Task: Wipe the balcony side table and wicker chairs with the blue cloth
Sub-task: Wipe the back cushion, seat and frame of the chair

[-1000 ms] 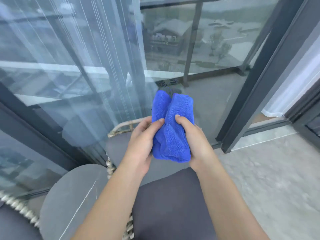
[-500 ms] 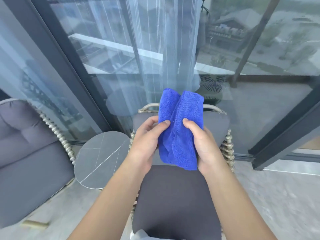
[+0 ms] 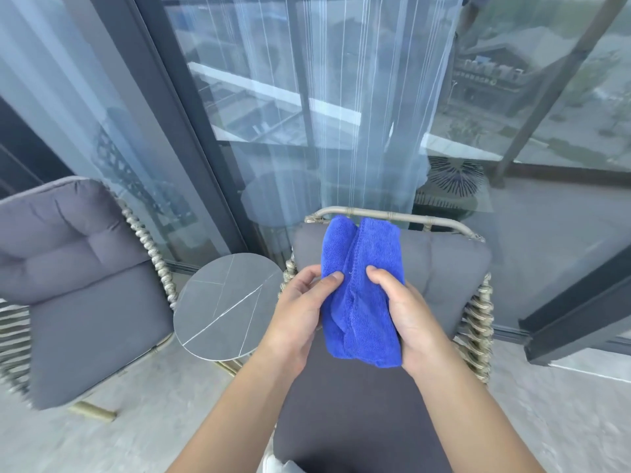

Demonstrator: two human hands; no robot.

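A folded blue cloth [image 3: 362, 295] is held upright in front of me by both hands. My left hand [image 3: 300, 315] grips its left side with the thumb on the front. My right hand [image 3: 406, 312] grips the right side the same way. Directly below them stands a wicker chair [image 3: 478, 319] with grey seat and back cushions. A round grey side table [image 3: 225, 305] with white veins stands to its left. A second wicker chair [image 3: 150, 240] with grey cushions is at the far left.
Glass panes with dark frames [image 3: 191, 138] and a sheer curtain [image 3: 368, 114] rise behind the furniture. A dark door frame [image 3: 577, 322] juts in at the right. Pale stone floor [image 3: 143, 421] lies between the chairs.
The view has swung left and down, bringing the side table and left chair fully into sight. Both hands keep the same hold on the cloth.
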